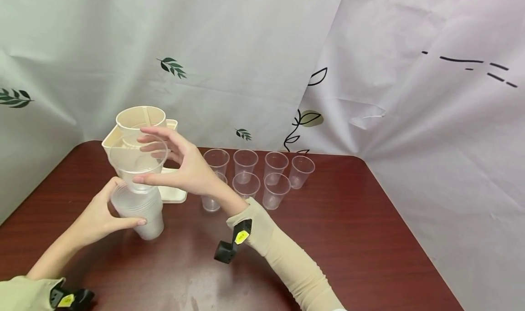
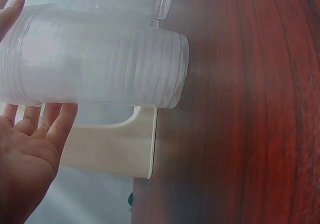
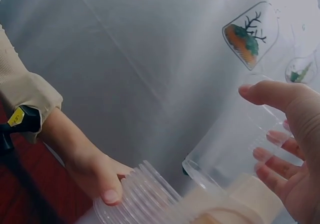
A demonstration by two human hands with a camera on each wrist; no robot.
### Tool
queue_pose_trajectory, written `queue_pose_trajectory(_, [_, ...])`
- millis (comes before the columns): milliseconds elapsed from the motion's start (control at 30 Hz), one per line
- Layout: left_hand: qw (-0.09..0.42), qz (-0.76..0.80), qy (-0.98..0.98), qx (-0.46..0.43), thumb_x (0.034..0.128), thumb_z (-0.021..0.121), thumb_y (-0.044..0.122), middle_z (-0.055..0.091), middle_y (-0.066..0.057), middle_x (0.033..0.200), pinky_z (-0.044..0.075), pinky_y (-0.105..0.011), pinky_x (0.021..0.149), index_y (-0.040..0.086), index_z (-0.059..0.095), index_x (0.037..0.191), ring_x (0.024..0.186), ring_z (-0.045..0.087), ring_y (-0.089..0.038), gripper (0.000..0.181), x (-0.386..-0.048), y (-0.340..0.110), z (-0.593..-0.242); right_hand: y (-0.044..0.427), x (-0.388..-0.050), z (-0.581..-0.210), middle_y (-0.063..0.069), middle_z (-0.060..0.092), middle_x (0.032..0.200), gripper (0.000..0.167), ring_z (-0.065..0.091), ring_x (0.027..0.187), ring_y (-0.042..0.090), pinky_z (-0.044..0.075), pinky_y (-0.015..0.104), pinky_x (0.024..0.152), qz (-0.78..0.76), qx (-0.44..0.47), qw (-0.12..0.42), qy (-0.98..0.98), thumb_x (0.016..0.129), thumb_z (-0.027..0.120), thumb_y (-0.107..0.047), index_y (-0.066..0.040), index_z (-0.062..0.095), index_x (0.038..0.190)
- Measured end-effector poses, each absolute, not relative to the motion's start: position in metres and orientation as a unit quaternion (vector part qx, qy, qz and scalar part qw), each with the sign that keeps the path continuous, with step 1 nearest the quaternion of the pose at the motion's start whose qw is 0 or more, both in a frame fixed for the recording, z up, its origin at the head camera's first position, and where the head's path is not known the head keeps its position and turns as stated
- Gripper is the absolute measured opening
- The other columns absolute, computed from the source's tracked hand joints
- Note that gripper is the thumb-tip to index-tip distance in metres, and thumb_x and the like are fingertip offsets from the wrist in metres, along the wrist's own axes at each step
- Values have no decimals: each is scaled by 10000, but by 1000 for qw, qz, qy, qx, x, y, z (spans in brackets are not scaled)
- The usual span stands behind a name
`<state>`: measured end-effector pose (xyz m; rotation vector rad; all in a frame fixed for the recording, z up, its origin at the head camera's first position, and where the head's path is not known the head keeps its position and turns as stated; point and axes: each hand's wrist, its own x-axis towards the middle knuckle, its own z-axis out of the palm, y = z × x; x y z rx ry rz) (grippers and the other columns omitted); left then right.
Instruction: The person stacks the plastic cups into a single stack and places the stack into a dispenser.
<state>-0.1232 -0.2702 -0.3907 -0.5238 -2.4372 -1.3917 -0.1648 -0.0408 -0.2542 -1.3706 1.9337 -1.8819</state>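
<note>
My left hand [image 1: 92, 220] grips a nested stack of clear plastic cups [image 1: 143, 215], thumb on the near side and fingers round the far side. The left wrist view shows the same stack [image 2: 105, 59] with the fingers [image 2: 55, 121] against its wall. Whether its base touches the table cannot be told. Just above the stack's mouth, my right hand [image 1: 186, 165] holds a single clear plastic cup [image 1: 125, 165] between thumb and fingers. In the right wrist view this cup [image 3: 225, 139] is tilted and apart from the stacked rims [image 3: 140, 194].
Behind the hands stands a cream-coloured plastic holder [image 1: 174, 195] with a round cup-like top [image 1: 141, 117]. Several clear cups stand upright in two rows, among them a front one [image 1: 276, 192] and the rightmost one [image 1: 301, 172]. A patterned white curtain [image 1: 229, 74] hangs behind the brown table [image 1: 348, 238].
</note>
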Motion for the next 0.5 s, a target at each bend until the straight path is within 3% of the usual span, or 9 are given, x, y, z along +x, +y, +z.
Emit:
queue_pose_trajectory(267, [136,-478,-850,-173,591,838,-87,503,190,1177,405,-68,771,111,349,1420,963,523,63,983,-122,-269,-387,-47,-163,-259,241,501,1351,734,576,1175,93,433,191,1009,-619,-452,74,639,746,725,112,-6,388,1388])
queue_pose_trajectory(500, [146,-477,-848,-179,582,842,-84,494,207,1206,382,-44,789,89,323,1446,974,520,85,1022,-123,-270,-388,-48,-162,-263,209,519,1350,733,570,1175,67,426,175,1009,-601,-451,74,656,756,736,80,-33,391,1393])
